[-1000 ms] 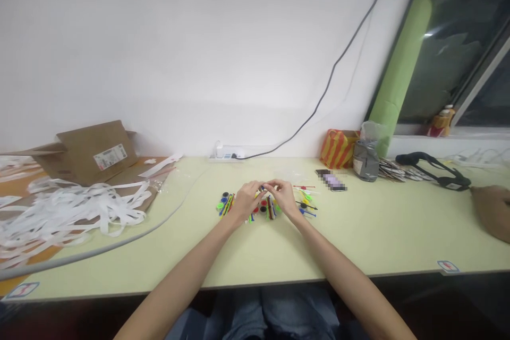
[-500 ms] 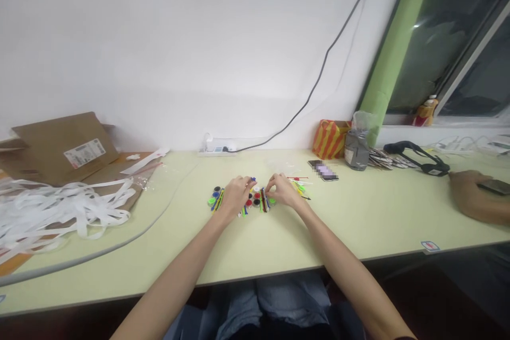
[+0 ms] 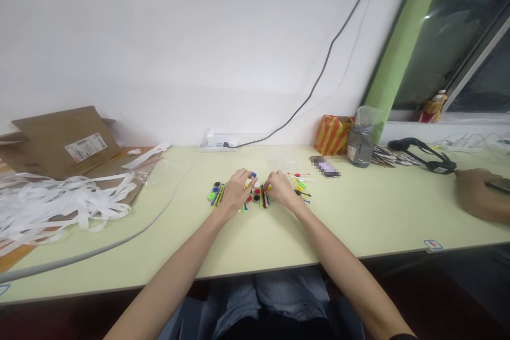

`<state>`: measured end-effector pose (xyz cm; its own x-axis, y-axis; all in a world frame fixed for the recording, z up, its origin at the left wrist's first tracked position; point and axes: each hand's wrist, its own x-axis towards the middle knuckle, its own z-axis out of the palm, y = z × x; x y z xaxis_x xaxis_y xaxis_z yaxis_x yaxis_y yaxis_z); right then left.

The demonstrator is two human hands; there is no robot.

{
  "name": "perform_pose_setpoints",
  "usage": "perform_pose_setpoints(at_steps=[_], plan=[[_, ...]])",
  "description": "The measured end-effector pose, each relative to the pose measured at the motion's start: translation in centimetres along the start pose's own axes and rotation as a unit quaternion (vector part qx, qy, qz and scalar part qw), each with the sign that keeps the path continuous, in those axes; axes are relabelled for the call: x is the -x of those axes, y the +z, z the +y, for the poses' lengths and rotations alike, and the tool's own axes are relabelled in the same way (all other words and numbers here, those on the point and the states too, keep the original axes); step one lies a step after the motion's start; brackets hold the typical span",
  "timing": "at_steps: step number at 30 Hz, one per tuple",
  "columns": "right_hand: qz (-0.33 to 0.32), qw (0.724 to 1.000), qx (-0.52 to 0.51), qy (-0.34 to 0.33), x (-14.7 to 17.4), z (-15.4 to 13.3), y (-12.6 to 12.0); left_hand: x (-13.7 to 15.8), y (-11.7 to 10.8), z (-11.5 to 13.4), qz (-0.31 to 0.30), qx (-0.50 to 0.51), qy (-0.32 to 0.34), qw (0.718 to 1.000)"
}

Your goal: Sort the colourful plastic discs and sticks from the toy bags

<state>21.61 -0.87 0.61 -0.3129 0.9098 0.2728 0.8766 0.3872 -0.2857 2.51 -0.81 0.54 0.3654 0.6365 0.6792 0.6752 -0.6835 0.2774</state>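
My left hand (image 3: pixel 238 189) is closed, with a small blue piece (image 3: pixel 254 175) pinched at its fingertips. Just to its right, my right hand (image 3: pixel 279 187) bends over the table with its fingers drawn together; whatever they hold, if anything, is hidden. Between and below the hands lie small round discs, among them a black disc (image 3: pixel 257 198) and a red disc (image 3: pixel 249 198), beside a bunch of thin coloured sticks (image 3: pixel 263 197). Left of my left hand are a green disc (image 3: pixel 211 196) and more thin sticks (image 3: pixel 218 196). A red arrow-like stick (image 3: pixel 298 174) lies beyond my right hand.
White ribbon (image 3: pixel 51 207) and an opened cardboard box (image 3: pixel 64 143) cover the left side. A thick grey cable (image 3: pixel 119 247) crosses the table. A phone (image 3: pixel 325 166), a striped bag (image 3: pixel 333 135) and a black headset (image 3: pixel 424 156) lie right. Another person's hand (image 3: pixel 478 191) rests far right.
The view has shifted slightly. My left hand's fingertips with the blue piece stay raised, while my right hand remains bent over the sticks and discs.
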Motion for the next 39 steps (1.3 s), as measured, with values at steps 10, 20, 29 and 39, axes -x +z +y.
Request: perform_pose_setpoints(at_steps=[10,20,29,39], plan=[[-0.019,1.000,0.019,0.014,-0.3,0.1,0.2,0.2,0.2,-0.5,-0.011,0.020,0.004,1.000],[0.004,1.000,0.016,-0.002,-0.6,-0.3,-0.2,0.3,0.4,-0.7,0.004,0.006,-0.009,1.000],[0.140,0.980,-0.107,-0.091,-0.3,-0.3,-2.2,0.1,-0.1,0.0,0.034,-0.009,-0.043,0.998],[0.220,0.826,-0.517,-0.050,-0.2,-1.5,-2.0,0.0,-0.2,0.1,0.019,-0.002,-0.042,0.999]])
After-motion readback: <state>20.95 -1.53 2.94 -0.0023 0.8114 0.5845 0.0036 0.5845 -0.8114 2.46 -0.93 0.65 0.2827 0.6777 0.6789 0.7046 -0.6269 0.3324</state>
